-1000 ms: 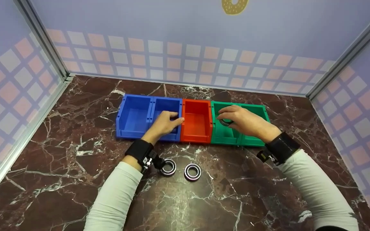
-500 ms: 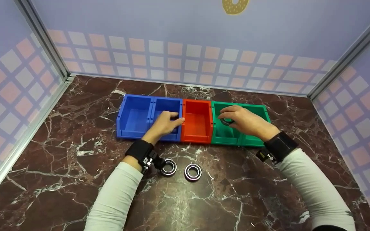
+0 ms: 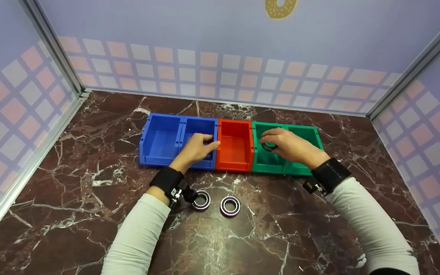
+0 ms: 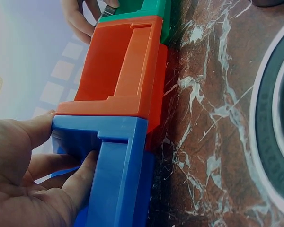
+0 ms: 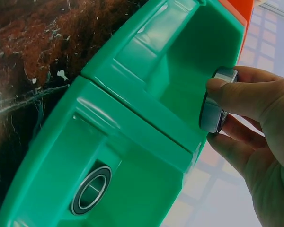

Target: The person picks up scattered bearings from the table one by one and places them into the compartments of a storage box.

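In the right wrist view, my right hand [image 5: 260, 123] pinches a ball bearing [image 5: 212, 111] on edge between thumb and fingers, at the back of the left green bin [image 5: 194, 61]. A second bearing [image 5: 76, 201] leans inside the right green bin [image 5: 146, 189]. My left hand [image 3: 196, 148] grips the right-hand blue bin [image 4: 114, 175] at the wall beside the red bin [image 3: 235, 147]: its thumb lies on the rim and its fingers reach inside, partly hidden. Two more bearings, one left [image 3: 207, 205] and one right [image 3: 230, 215], lie on the table in front of the bins.
Another blue bin [image 3: 162, 141] stands at the left end of the row. The bins stand side by side on a dark marbled table [image 3: 101, 214]. Panels [image 3: 220, 68] with printed squares enclose the back and both sides.
Both hands stay almost in place, the right still holding its bearing over the green bin. The right forearm has shifted slightly left; the whole head view has moved a little.
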`<action>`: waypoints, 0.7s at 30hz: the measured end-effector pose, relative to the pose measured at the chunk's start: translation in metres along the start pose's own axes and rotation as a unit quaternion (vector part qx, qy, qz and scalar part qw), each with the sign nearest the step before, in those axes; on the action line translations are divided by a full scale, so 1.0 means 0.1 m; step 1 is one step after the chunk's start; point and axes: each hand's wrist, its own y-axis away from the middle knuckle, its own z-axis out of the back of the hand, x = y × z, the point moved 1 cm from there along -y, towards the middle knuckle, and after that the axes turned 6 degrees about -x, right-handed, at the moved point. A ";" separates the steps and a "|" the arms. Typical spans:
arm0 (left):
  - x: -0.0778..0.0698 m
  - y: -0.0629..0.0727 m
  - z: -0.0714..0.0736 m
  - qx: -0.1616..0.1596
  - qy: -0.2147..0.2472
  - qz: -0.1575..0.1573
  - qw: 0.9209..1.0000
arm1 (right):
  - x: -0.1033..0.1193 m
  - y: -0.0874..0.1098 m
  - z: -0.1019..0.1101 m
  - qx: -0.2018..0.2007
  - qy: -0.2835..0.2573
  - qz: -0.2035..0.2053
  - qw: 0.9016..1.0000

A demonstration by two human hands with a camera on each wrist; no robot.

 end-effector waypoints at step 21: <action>0.02 0.00 0.00 -0.007 -0.003 -0.027 1.000 | -0.02 -0.06 -0.13 0.017 0.008 -0.019 1.000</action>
